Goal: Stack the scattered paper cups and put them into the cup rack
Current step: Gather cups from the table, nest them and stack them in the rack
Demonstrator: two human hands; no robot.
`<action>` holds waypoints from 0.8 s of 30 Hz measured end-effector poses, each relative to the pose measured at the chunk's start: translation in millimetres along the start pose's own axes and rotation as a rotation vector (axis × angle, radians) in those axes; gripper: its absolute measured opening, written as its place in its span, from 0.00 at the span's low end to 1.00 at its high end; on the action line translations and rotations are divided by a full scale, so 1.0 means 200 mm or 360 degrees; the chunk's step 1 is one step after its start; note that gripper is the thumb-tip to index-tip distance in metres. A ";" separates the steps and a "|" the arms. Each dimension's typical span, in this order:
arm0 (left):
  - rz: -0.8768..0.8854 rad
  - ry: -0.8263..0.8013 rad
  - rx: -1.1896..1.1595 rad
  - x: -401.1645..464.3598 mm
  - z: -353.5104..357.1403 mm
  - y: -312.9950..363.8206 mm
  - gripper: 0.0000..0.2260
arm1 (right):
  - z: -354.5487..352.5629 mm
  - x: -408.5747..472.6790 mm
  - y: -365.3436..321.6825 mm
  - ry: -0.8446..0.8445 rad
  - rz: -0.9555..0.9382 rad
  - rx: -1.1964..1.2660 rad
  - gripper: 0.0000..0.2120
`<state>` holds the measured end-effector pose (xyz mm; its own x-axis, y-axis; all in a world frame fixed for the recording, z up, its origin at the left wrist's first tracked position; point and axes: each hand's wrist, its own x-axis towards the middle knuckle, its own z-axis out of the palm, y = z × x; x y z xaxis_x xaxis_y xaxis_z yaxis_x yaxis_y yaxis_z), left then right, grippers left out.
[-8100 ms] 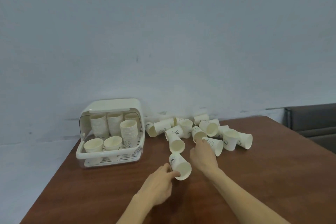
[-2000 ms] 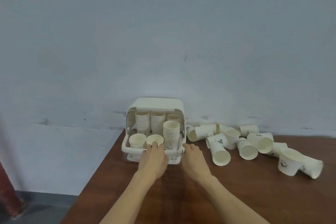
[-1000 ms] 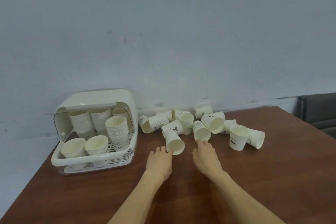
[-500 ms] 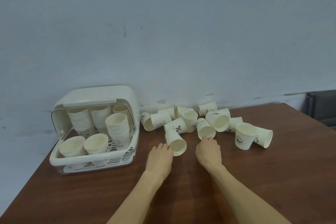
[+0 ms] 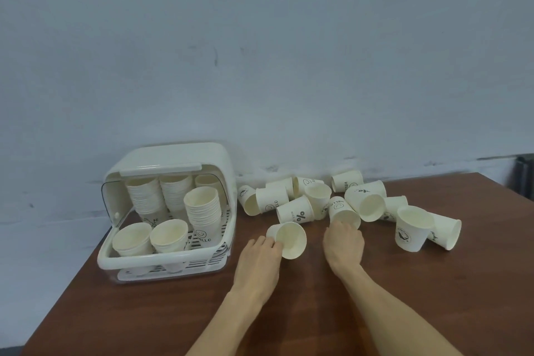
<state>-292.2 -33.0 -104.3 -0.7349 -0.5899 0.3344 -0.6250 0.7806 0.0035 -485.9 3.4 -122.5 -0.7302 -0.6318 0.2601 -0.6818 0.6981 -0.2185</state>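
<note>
1. Brown desk (image 5: 404,298) against a pale wall, cup rack (image 5: 170,259) at 9 o'clock, loose paper cups (image 5: 358,205) piled at 1 o'clock.
2. Left hand (image 5: 258,257) fingers touch a tipped cup (image 5: 290,240), not closed round it; right hand (image 5: 344,243) reaches a second cup (image 5: 344,212), can't tell if it grips.
3. Cups are probably light and crushable, so I'd hold the sidewall gently.
4. Right fingertips are hidden, and the rack's back stacks are partly blocked.

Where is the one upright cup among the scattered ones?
The upright cup stands on the right of the table, at the pile's right end, just in front of a tipped cup and to the right of the right hand.
</note>
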 end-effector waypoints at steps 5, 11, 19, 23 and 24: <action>0.0006 0.0109 -0.0087 -0.04 0.02 -0.04 0.07 | -0.01 0.02 -0.01 0.0006 0.0011 0.0067 0.10; -0.0022 0.0161 -0.0027 -0.05 -0.04 -0.06 0.10 | -0.05 0.00 -0.06 0.0027 0.0012 0.0129 0.10; -0.0093 0.0190 -0.0077 -0.09 -0.18 -0.02 0.09 | -0.19 -0.09 -0.05 0.0155 -0.0204 -0.0036 0.05; -0.0147 0.0203 -0.0079 -0.13 -0.26 0.00 0.10 | -0.31 -0.14 -0.04 0.0199 -0.0270 -0.0122 0.05; -0.0159 0.0195 -0.0080 -0.15 -0.28 0.01 0.11 | -0.34 -0.16 -0.05 0.0185 -0.0293 -0.0130 0.02</action>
<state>-256.6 -3.1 -61.8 -0.6303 -0.6379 0.4424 -0.6771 0.7305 0.0886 -453.4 39.9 -64.7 -0.5806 -0.7113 0.3962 -0.7940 0.6024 -0.0819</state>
